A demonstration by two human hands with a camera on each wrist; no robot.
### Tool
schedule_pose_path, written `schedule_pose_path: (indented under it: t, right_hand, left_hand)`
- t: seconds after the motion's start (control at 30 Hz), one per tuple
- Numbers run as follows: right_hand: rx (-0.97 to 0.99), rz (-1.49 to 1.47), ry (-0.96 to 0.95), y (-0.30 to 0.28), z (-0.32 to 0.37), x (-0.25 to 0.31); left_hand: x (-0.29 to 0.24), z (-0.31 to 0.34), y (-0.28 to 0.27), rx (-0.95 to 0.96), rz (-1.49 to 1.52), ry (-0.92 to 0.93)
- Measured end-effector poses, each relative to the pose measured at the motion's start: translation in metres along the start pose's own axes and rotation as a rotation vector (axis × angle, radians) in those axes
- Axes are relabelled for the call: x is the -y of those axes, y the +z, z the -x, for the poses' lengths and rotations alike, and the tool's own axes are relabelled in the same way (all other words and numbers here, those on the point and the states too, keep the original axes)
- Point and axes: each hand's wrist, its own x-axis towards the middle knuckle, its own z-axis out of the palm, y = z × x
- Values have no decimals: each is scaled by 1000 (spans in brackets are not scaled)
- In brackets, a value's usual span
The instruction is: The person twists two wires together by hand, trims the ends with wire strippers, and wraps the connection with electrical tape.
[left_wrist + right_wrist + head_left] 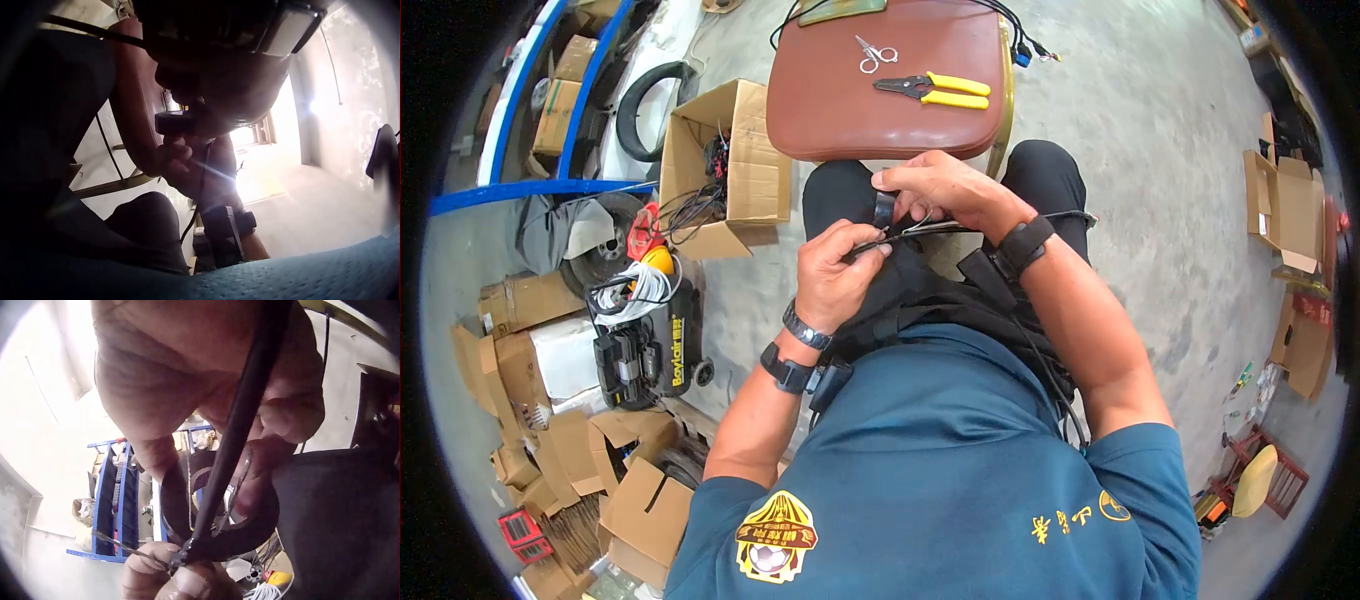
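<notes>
My left hand pinches a black cable between thumb and fingers, over my lap. Right at those fingertips, the cable has a dark wrapped spot, from which thin bare twisted wire strands stick out. With my right hand I hold a roll of black tape just above the pinched spot. In the right wrist view the cable crosses in front of the roll, whose strip reaches down to the wrapped spot. The left wrist view is dark, with the roll's edge showing between the hands.
Ahead stands a brown padded stool bearing yellow-handled wire strippers, small scissors and more cables. To the left are an open cardboard box of wires, a black air compressor and several cartons.
</notes>
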Motion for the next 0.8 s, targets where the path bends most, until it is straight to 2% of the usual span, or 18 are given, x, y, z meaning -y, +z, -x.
schedule_pose_path:
  t: [0.27,0.43,0.6,0.67,0.8]
  right_hand:
    - [28,108,58,5,-8,-9]
    - [62,263,-17,6,-14,-16]
    - [-103,85,-16,-6,16,-2]
    - [-106,6,-130,-15,28,-9]
    - [-95,119,-299,-20,64,-23]
  left_hand:
    - [-8,-1,2,95,6,-20]
    - [-4,-1,5,101,39,-52]
    - [-4,2,4,131,41,-134]
    - [-3,3,3,140,72,-159]
    - [-3,3,3,132,94,-202]
